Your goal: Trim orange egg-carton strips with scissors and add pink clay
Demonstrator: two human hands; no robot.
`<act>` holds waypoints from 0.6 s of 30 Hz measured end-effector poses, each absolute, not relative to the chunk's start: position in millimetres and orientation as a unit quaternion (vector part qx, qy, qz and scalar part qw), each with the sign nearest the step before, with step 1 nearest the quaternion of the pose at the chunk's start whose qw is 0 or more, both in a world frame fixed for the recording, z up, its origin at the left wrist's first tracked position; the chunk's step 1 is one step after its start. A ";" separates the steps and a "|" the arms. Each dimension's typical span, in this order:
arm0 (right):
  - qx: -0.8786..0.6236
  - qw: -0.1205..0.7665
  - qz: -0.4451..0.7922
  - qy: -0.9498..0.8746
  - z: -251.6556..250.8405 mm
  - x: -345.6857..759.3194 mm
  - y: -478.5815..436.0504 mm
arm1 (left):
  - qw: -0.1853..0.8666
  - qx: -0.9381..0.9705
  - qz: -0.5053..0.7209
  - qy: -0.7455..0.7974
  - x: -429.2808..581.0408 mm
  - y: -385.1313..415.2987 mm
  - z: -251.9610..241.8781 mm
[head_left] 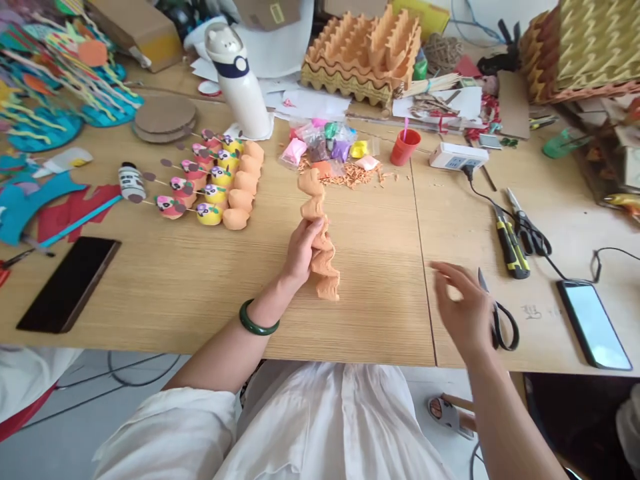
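Scissors point(517, 328) lay at four o'clock, and right over them hung the right hand point(463, 303), fingers loosely bent and nothing visible in its grasp; whether it touched them, I couldn't tell. Centre stage, the left hand point(300, 252) had the orange egg-carton strip point(327, 257) pinched firmly near its middle, probably for balance, its length running twelve to six. At three, a black cable point(484, 195) trailed by a yellow-and-black hand tool point(505, 237), a likely snag for sideways reaches. Over at ten, decorated yellow cups point(219, 177) flanked a plain orange cup row point(241, 200), seemingly parked for elbow room. Beyond, at twelve, shavings point(353, 175) and colourful packets point(341, 150) crowded in, then stacked egg trays point(345, 50) blocked the back.
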State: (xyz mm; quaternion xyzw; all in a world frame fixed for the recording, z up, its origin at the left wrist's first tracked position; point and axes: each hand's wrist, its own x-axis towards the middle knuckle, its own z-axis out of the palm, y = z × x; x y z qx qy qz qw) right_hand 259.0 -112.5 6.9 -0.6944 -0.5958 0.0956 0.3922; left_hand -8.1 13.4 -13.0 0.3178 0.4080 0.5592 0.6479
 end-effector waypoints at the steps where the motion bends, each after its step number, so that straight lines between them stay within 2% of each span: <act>1: -0.662 0.423 0.221 -0.578 9.7 237.9 -93.8 | 0.630 0.331 0.564 0.417 -7.6 12.1 -15.1; 3: -0.580 0.463 0.424 -0.519 11.7 196.5 -58.4 | 0.610 0.356 0.568 0.423 -6.7 9.5 -18.3; 5: -0.516 0.473 0.529 -0.479 10.5 161.8 -29.6 | 0.598 0.381 0.567 0.421 -6.0 7.4 -19.4; 10: -0.453 0.491 0.616 -0.417 0.6 127.2 5.3 | 0.563 0.447 0.562 0.409 -7.3 8.3 -16.8; 18: -0.416 0.457 0.710 -0.337 -18.8 142.7 6.1 | 0.698 0.271 0.520 0.410 -15.4 20.1 -15.9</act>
